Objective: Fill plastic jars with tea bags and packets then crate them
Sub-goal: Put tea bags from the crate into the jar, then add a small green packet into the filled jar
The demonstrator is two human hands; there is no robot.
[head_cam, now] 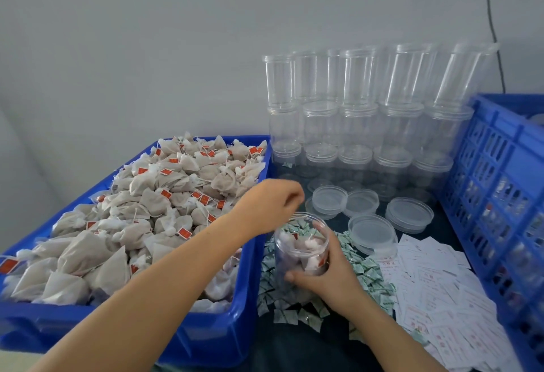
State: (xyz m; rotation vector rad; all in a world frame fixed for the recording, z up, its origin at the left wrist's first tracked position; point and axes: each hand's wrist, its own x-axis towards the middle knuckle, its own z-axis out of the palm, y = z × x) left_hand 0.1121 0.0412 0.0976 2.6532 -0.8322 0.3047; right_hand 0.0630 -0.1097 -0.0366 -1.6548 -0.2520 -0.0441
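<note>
Tea bags (164,195) heap in blue bin (253,289), near corner cut off at frame bottom. Left hand (270,203) above open jar (300,251), fingers curled, unclear if pinching anything; right hand (329,277) grips jar over green packets (368,277), partly hiding them. Blue crate (500,183) cropped right, contents blurred.

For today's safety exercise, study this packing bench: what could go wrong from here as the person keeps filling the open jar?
1. The right hand holds the open jar tilted over loose small packets; it might slip and spill its tea bags.
2. The left hand hovers above the jar mouth; a dropped bag could miss.
3. The stacked empty jars look leaning; a bump might topple them.
</note>
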